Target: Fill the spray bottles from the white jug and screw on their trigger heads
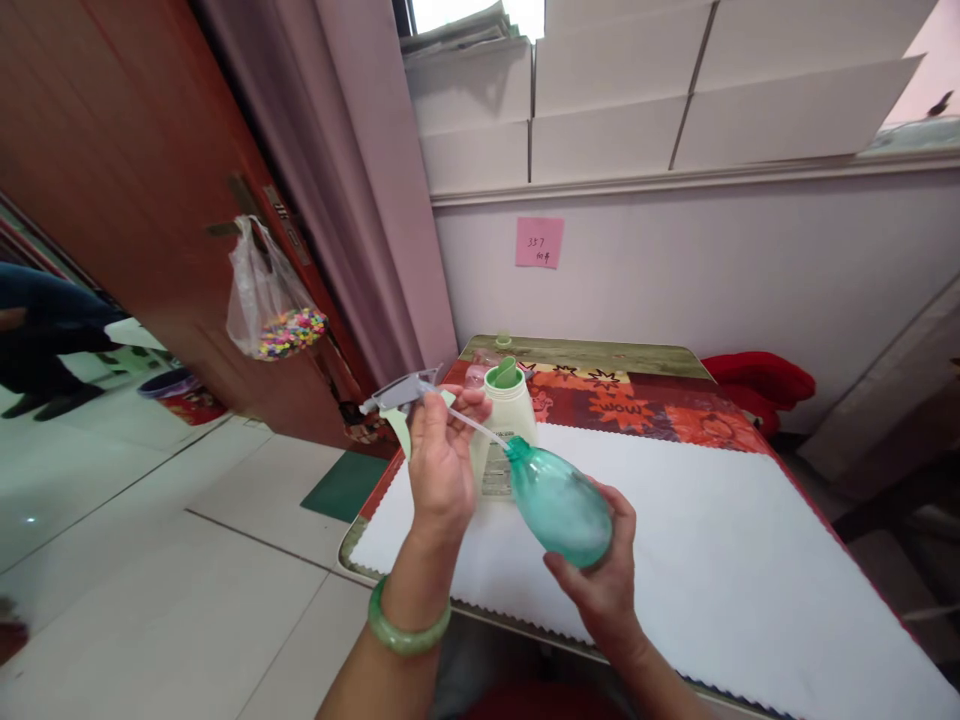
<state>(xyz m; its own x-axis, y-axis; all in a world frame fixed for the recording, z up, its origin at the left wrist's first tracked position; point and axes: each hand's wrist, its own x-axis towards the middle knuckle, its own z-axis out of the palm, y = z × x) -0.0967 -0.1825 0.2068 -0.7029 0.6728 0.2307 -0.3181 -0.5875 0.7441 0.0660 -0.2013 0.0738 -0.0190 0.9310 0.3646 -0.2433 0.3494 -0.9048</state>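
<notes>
My left hand [444, 455] is closed around a trigger spray head [405, 393], grey on top with a pale green trigger. From the head a thin white dip tube [480, 427] runs down to the neck of a translucent teal spray bottle [562, 505]. The bottle tilts, its neck up and to the left, with its base in my right hand [611, 575]. Whitish liquid or foam shows inside. Just behind stands a cream jug-like bottle [504, 462] with a green spout insert [506, 373] in its open top, partly hidden by my left hand.
A white scallop-edged mat [697, 560] covers much of the small patterned table [600, 352]. At its back are a small green cap [502, 340] and a clear pinkish item. A bag of colourful pieces [285, 330] hangs on the door handle; a person's legs [52, 340] show far left.
</notes>
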